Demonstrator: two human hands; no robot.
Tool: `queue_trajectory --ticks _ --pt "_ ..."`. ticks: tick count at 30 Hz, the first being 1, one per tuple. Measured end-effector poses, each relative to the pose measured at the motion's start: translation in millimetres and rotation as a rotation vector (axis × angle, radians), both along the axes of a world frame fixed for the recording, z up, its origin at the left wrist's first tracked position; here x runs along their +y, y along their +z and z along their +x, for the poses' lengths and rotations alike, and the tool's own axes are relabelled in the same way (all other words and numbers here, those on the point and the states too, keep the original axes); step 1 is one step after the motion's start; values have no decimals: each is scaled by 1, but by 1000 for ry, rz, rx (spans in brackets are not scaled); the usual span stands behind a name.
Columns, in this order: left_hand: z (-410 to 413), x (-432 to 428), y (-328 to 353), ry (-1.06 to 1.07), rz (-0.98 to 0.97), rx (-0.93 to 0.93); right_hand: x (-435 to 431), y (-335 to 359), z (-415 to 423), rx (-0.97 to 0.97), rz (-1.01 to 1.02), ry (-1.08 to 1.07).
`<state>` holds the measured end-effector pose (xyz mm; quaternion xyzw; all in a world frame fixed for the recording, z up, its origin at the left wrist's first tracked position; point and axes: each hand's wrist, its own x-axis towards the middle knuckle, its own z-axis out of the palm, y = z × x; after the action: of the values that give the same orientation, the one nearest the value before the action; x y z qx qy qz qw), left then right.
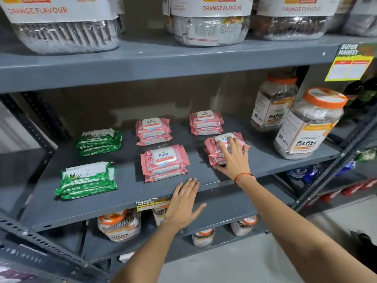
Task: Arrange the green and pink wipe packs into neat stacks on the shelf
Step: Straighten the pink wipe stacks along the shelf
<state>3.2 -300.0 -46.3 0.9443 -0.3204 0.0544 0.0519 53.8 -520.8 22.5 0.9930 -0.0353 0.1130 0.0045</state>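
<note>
pressing glossy pink packs [225, 149], right hand [234, 158] grip splayed wide, left hand [183, 203] flat, perhaps hovering

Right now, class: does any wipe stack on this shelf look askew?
Yes. The front-right pink stack, under the right hand, sits twisted, its packs offset. The other pink stacks and both green stacks look squarer.

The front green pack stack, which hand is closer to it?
Left. The left hand hovers at the shelf edge, right of the front green stack; the right hand rests on a pink stack farther right.
</note>
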Motion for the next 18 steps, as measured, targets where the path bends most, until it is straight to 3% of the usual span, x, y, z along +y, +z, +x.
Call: queue_trajectory --ticks 14,18 --pt "0 1 5 -12 -30 0 3 4 0 24 -17 -33" --pt "-1 6 15 -20 -149 6 6 6 -7 -51 58 -50"
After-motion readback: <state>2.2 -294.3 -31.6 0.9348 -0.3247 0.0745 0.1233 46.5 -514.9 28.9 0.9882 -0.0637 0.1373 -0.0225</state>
